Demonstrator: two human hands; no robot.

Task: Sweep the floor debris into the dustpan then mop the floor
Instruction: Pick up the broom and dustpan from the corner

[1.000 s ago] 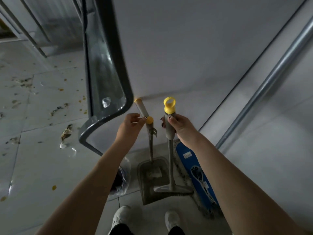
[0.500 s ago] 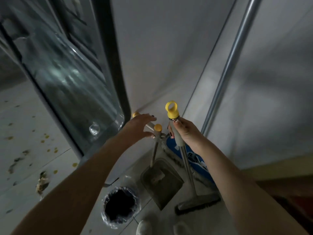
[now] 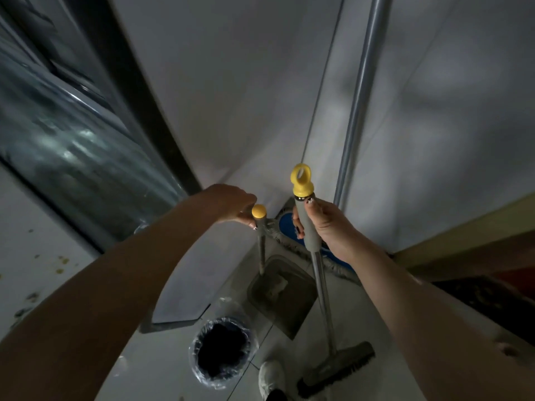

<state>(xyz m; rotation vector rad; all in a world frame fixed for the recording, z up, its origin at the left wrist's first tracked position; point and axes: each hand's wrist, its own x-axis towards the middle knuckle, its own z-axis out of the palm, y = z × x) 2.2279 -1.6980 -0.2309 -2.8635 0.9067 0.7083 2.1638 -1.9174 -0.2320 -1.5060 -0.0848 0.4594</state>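
We are at the very start, we judge: tools in hand, nothing swept yet. Our right hand (image 3: 327, 224) is clenched round the grey grip of the broom (image 3: 321, 285), just under its yellow ring, with the bristles on the floor near our shoe (image 3: 270, 374). Our left hand (image 3: 231, 205) pinches the dustpan (image 3: 285, 302) handle below its yellow knob (a light fingertip hold, by the look of it); the pan rests on the tiles by the wall. Next, both need lifting clear and carrying left to the debris (image 3: 62, 260) on the floor there. In the way stand the lined bin (image 3: 194, 351), just left of the pan, and the glass door (image 3: 58, 140). The blue mop (image 3: 286, 227) waits at the far wall.
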